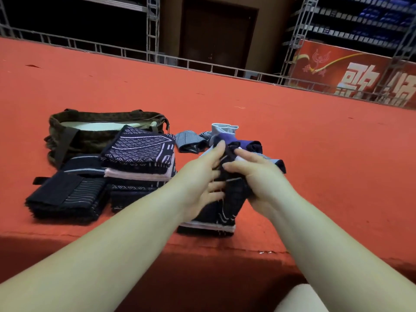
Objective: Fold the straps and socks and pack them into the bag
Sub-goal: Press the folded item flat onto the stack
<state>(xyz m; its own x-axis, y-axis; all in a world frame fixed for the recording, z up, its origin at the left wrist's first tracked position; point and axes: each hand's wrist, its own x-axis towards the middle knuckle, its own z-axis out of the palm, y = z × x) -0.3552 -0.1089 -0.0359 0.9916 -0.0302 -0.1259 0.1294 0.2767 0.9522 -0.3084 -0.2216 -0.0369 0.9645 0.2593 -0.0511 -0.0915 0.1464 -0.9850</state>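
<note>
A dark navy strap [225,208] with white lines hangs between my hands, its lower end resting on the red surface. My left hand [202,176] lies against its left side with straight fingers. My right hand [254,174] grips its upper part with curled fingers. To the left stands a stack of folded dark patterned straps [139,158], with another folded dark strap [67,194] beside it. A brown open bag [67,140] lies behind them. Loose grey and purple socks [225,134] sit behind my hands.
The red carpeted platform [315,154] spreads wide to the right and back; its front edge runs just under my forearms. A metal railing [202,64] borders the far side. A pale knee [299,298] shows at the bottom right.
</note>
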